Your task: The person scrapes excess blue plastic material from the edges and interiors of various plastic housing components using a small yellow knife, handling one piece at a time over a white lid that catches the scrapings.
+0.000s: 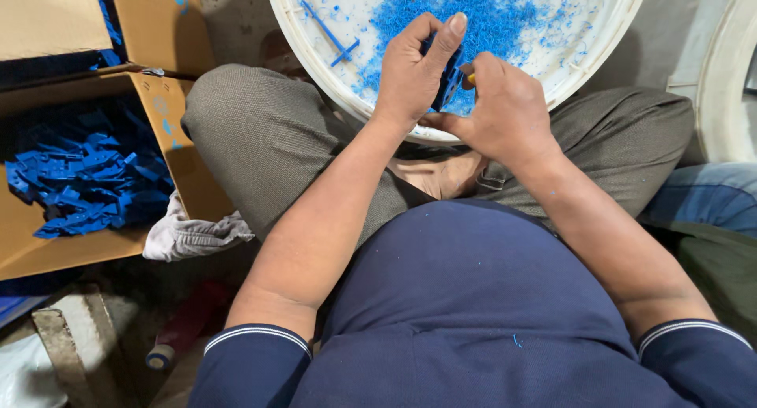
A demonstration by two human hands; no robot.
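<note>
While the person sat cross-legged in grey-green trousers (260, 132) and a navy short-sleeved shirt (465, 313), a round white plastic tub (315, 57) rested just beyond both hands, its floor strewn with fine blue plastic shavings (481, 14) and one thin blue plastic strip (323, 29). Well to the left of the left hand stood an open brown cardboard box (185, 163) heaped with blue moulded plastic parts (87, 179), and a crumpled grey-white cloth (193, 234) lay against its near corner. Over the tub's near rim the left hand (414, 73) was closed around a small dark-blue moulded plastic piece (449, 81), thumb raised along its top edge. Touching that piece from the other side, the right hand (505, 108) was curled tight about a small tool with a yellow-orange tip (471, 78), most of it hidden inside the fist. The piece sat between the two hands, above the shavings.
</note>
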